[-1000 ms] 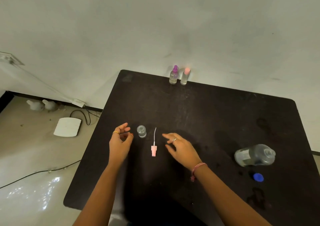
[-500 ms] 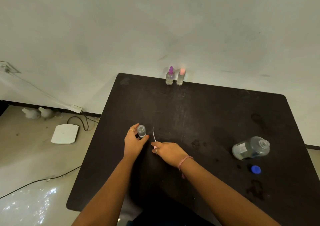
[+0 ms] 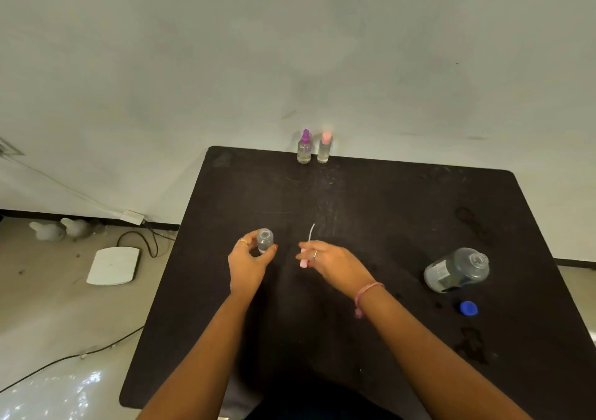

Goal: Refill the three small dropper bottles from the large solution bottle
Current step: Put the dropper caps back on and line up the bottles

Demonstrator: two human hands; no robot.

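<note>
My left hand (image 3: 250, 261) grips a small clear dropper bottle (image 3: 265, 240) with no cap, upright at the left middle of the dark table (image 3: 387, 200). My right hand (image 3: 332, 263) pinches a pink dropper cap (image 3: 303, 260) whose thin white tube (image 3: 311, 231) points away from me. Two capped small bottles stand at the table's far edge, one purple-topped (image 3: 304, 147) and one pink-topped (image 3: 324, 147). The large clear solution bottle (image 3: 456, 269) stands uncapped at the right, and its blue cap (image 3: 468, 308) lies just in front of it.
Wet spots mark the table near the large bottle. On the floor to the left lie a white flat device (image 3: 113, 265), black cables (image 3: 142, 239) and two pale objects (image 3: 61, 229) by the wall. A white wall rises right behind the table.
My left hand closed round the open small bottle. My right hand moved onto the pink dropper cap, took hold of it and lifted its pink end slightly.
</note>
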